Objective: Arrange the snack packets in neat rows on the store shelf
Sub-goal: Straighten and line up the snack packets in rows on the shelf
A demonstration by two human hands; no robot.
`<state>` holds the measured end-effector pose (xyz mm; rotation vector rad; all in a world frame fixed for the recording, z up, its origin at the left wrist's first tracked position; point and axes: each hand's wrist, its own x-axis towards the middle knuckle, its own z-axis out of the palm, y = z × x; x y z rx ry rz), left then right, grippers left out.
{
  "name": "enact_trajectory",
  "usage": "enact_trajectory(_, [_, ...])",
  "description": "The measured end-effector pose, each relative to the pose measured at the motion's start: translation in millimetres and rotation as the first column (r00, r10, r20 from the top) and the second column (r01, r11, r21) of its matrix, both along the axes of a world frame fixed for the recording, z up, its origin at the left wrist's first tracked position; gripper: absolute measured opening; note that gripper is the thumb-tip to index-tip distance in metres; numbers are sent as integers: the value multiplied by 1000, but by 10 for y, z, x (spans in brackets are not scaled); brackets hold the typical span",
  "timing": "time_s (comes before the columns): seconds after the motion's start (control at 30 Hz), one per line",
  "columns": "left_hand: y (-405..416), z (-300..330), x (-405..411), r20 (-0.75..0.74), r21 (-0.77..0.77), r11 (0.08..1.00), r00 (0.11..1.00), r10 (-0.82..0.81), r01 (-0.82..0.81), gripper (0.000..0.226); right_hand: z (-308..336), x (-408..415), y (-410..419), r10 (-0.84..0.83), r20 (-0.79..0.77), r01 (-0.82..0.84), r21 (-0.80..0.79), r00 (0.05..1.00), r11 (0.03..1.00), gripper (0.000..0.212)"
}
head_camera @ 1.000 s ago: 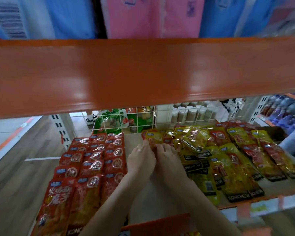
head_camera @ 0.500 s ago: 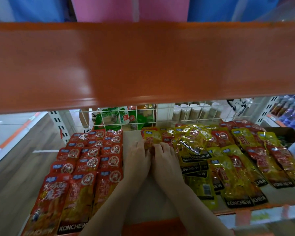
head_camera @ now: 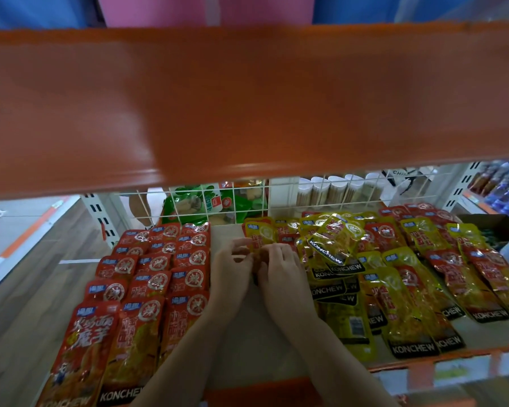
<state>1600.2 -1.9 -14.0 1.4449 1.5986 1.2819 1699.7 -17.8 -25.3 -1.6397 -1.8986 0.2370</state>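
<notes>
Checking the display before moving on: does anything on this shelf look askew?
Yes. One yellow packet lies tilted across the yellow pile, which overlaps unevenly; the red packets sit in straight rows.

Pale wooden store shelf (head_camera: 241, 345) with orange front edge. Left: red snack packets (head_camera: 156, 277) lying flat in three neat overlapping rows. Right: yellow and red-yellow KONCHEW packets (head_camera: 400, 277) in a loose, overlapping jumble. Bare strip between. White wire grid (head_camera: 276, 198) at back.
</notes>
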Motion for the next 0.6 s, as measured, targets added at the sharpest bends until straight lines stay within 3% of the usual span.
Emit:
enact_trajectory(0.13, [-21,36,-12,142,-9,999,989,36,-35,27,29,-14,-3,-13,-164,16,18,986,1000,38])
enact_trajectory(0.3, [-37,92,-26,397,-17,1000,917,27,-22,24,98,-15,-9,14,-426,-37,-45,905,998,55])
enact_trajectory(0.4, [-57,109,-31,481,0,1000,876,8,-10,19,113,-4,-22,48,-489,-50,11,871,999,51])
enact_trajectory(0.5, [-57,109,-47,478,41,999,878,-5,-17,18,144,4,-55,110,-422,-36,179,900,983,27])
enact_trajectory(0.6, [-25,83,-58,357,38,999,934,9,-25,25,242,37,-109,106,-448,13,255,888,967,18])
